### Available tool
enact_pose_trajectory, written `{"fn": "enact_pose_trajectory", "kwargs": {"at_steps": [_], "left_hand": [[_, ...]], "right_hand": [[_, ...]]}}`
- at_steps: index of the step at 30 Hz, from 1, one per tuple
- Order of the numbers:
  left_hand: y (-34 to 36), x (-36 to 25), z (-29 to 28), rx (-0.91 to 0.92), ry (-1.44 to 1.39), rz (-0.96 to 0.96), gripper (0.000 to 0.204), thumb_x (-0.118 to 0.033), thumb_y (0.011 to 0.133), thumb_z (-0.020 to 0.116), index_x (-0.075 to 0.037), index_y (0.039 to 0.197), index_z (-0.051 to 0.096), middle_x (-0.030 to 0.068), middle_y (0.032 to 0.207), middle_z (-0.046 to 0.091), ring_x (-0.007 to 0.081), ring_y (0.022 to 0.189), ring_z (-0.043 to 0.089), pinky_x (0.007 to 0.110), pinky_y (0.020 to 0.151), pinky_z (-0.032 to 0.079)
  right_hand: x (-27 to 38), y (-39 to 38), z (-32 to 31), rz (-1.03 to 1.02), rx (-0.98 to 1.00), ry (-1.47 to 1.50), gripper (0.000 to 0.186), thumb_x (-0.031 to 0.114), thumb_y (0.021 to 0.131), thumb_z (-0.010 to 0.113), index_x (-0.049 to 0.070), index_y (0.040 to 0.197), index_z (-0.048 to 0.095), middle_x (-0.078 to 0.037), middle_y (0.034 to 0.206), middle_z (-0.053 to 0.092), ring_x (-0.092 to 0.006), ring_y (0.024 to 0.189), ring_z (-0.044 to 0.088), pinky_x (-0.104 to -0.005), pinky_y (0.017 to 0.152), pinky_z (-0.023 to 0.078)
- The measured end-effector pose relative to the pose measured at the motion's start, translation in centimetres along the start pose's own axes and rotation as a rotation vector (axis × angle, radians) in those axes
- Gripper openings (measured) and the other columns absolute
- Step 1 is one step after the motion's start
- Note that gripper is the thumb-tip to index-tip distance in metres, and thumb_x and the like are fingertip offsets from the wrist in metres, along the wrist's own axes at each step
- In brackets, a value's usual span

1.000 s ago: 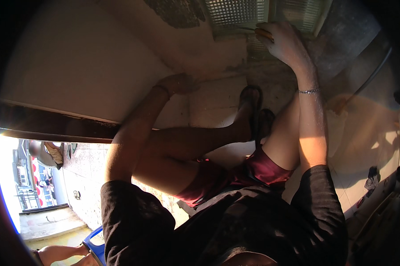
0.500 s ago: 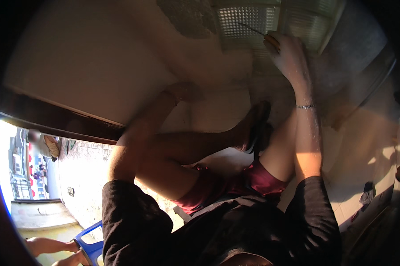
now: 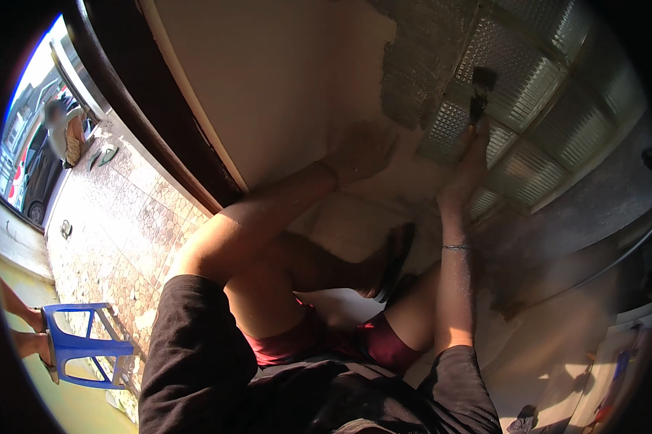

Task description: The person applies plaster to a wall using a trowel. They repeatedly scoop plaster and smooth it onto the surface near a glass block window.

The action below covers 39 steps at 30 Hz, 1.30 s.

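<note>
My right hand (image 3: 470,155) is shut on a putty knife (image 3: 482,87) with a yellowish handle, its dark, broad blade raised against or just in front of the glass-block panel (image 3: 517,79). I cannot tell whether it touches. My left hand (image 3: 362,152) is dim and slightly blurred by the pale wall (image 3: 261,79), left of the panel, fingers apart and apparently holding nothing. A rough grey patch (image 3: 409,69) borders the glass blocks. My bent legs and sandalled feet (image 3: 391,260) are below both hands.
A dark wooden door frame (image 3: 130,108) stands left. Beyond it, a person (image 3: 69,134) sits by sandals (image 3: 107,155) on sunlit paving (image 3: 138,217). Another person's legs (image 3: 29,325) are by a blue plastic stool (image 3: 87,347). A hose or cable (image 3: 622,257) runs along the right.
My view has swung round, showing more doorway and glass blocks. The knife in my right hand has turned from pointing left to pointing upward, its blade now visible over the panel.
</note>
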State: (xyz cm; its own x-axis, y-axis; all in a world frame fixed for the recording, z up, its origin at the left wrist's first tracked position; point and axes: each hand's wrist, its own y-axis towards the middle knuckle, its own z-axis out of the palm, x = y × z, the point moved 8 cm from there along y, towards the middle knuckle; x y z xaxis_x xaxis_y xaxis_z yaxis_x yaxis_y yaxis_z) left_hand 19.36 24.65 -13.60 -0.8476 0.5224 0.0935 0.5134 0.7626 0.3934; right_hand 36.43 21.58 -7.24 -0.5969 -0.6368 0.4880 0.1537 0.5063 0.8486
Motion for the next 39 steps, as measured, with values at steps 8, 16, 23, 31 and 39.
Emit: {"fn": "enact_pose_trajectory", "kwargs": {"at_steps": [8, 16, 23, 31, 39], "left_hand": [[0.2, 0.9, -10.1, -0.731, -0.247, -0.055, 0.049, -0.012, 0.091, 0.055, 0.005, 0.136, 0.046, 0.0277, 0.132, 0.050, 0.0430, 0.118, 0.055, 0.046, 0.102, 0.044], [2.0, 2.0, -11.1, -0.705, -0.410, -0.069, 0.048, -0.017, 0.097, 0.053, 0.004, 0.139, 0.046, 0.0291, 0.141, 0.048, 0.0450, 0.119, 0.055, 0.046, 0.100, 0.046], [3.6, 1.8, -10.5, -0.475, -0.370, -0.255, 0.048, -0.014, 0.091, 0.055, 0.008, 0.133, 0.049, 0.0306, 0.132, 0.053, 0.0455, 0.101, 0.062, 0.047, 0.086, 0.051], [4.7, 1.3, -10.2, -0.407, -0.190, -0.262, 0.030, -0.013, 0.084, 0.057, 0.001, 0.110, 0.057, 0.0226, 0.101, 0.059, 0.0390, 0.095, 0.058, 0.047, 0.086, 0.044], [5.6, 1.9, -10.8, -0.447, -0.252, -0.189, 0.017, -0.014, 0.087, 0.057, -0.003, 0.099, 0.057, 0.0184, 0.093, 0.060, 0.0363, 0.095, 0.057, 0.048, 0.085, 0.043]], "right_hand": [[3.3, -1.1, 8.5, -0.017, 0.161, 0.334, 0.051, 0.011, 0.101, 0.047, -0.005, 0.148, 0.032, -0.026, 0.143, 0.047, -0.0362, 0.134, 0.047, -0.0405, 0.110, 0.037], [3.7, -1.5, 11.4, -0.113, 0.164, 0.318, 0.062, 0.017, 0.096, 0.060, -0.005, 0.147, 0.032, -0.024, 0.148, 0.040, -0.0353, 0.139, 0.038, -0.0420, 0.112, 0.032], [2.1, -4.8, 13.1, 0.075, 0.347, 0.319, 0.063, 0.018, 0.092, 0.066, -0.003, 0.144, 0.038, -0.021, 0.143, 0.046, -0.0325, 0.134, 0.043, -0.0420, 0.111, 0.032], [1.1, -4.8, 13.2, 0.103, 0.144, 0.452, 0.084, 0.038, 0.073, 0.079, 0.001, 0.140, 0.044, -0.019, 0.140, 0.050, -0.0315, 0.132, 0.047, -0.0432, 0.109, 0.035], [5.7, -3.3, 10.6, -0.065, 0.295, 0.364, 0.070, 0.022, 0.083, 0.074, -0.006, 0.137, 0.039, -0.022, 0.136, 0.048, -0.0348, 0.129, 0.045, -0.0433, 0.110, 0.032]]}}
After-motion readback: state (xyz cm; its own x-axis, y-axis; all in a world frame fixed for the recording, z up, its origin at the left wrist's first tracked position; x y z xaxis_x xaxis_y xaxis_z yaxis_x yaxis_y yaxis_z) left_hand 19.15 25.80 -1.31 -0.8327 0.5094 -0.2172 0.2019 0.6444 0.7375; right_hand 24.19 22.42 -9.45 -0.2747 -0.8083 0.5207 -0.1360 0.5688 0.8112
